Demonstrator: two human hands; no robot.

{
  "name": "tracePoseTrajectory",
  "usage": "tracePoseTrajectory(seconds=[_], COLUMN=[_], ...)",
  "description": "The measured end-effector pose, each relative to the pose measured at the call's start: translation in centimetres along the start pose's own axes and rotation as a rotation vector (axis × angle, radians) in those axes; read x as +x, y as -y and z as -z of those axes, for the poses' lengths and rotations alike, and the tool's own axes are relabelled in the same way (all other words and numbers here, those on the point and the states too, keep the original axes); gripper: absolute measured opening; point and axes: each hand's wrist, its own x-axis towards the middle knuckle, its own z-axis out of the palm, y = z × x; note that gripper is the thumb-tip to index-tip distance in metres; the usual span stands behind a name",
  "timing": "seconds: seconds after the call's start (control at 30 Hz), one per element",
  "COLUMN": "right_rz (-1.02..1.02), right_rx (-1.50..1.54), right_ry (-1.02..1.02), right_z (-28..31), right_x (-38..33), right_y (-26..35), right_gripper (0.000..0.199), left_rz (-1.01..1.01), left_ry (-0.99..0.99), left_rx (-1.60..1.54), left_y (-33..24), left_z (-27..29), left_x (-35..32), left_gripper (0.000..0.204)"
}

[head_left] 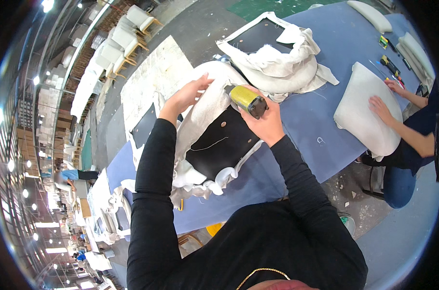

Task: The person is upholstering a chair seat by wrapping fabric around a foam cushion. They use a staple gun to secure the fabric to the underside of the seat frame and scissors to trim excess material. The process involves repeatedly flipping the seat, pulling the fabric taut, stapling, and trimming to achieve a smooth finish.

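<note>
In front of me lies an upholstered seat piece with a black underside [207, 157] and pale fabric [211, 104] folded over its edge. My right hand [269, 118] grips a yellow-green and black staple gun [246, 98], its front end against the fabric near the far edge. On the left side of the same piece is my left hand [186, 98], its fingers spread at the fabric and nothing held in them. Ruffled white fabric [214, 186] hangs loose along the near edge. A loose thread crosses the black panel.
Another fabric-wrapped piece [272, 63] lies beyond on the blue table [309, 128]. At right, a co-worker's hands [382, 110] rest on a pale cushion [362, 104], with hand tools [389, 65] behind. Pale chairs [127, 36] line the far left.
</note>
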Motion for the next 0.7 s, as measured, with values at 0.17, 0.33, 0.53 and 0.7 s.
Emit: tracePoseTrajectory(seconds=[0.17,0.33,0.53,0.7], right_rz=[-0.001,-0.008,-0.033,0.005], right_rx=[-0.168,-0.175,-0.165,-0.147], right_ry=[-0.016,-0.023,-0.023,-0.015], right_z=[1.2,1.4,1.9,1.9], right_x=[0.1,0.0,-0.5,-0.9], right_y=[-0.5,-0.3,2.2,2.2], right_gripper=[0.055,0.044,0.043,0.042], left_rz=[-0.070,-0.325,-0.407,-0.394], left_ry=[-0.114,-0.182,-0.157,-0.152], left_rx=[0.343,0.541,0.670,0.678], left_y=[-4.7,-6.4,-7.1,-7.3], left_z=[-3.5,-5.5,-6.2,-6.6], left_x=[-2.4,-5.0,-6.2,-6.4], left_gripper=[0.077,0.060,0.064,0.070])
